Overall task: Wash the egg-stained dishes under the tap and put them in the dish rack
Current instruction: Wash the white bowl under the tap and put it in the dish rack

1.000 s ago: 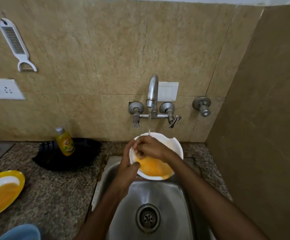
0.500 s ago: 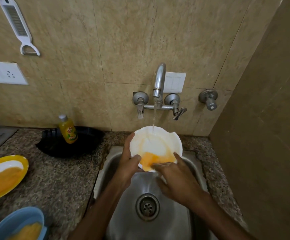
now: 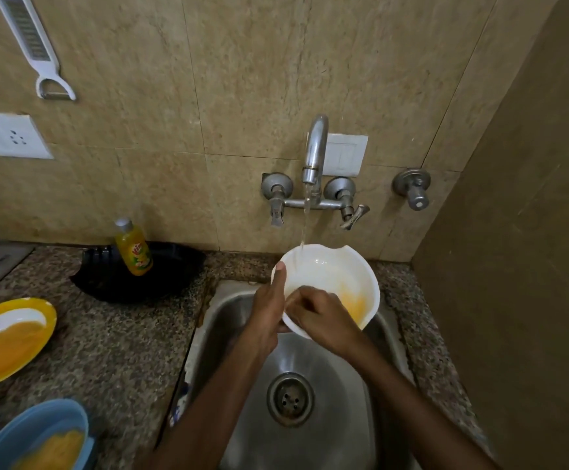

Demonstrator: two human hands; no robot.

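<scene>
I am washing the round white bowl mid-frame, under the running steel tap. My left hand grips its rim; my right hand, fingers curled, rubs inside. Next, I think: scrub off the yellow egg.

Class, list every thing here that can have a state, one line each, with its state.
tap, running
white bowl, tilted under the tap, partly egg-stained
left hand, grips the bowl's rim
right hand, fingers curled inside the bowl
yellow plate, egg-stained
blue bowl, egg-stained
dish rack, no dishes visible in it
soap bottle, upright, capped
</scene>
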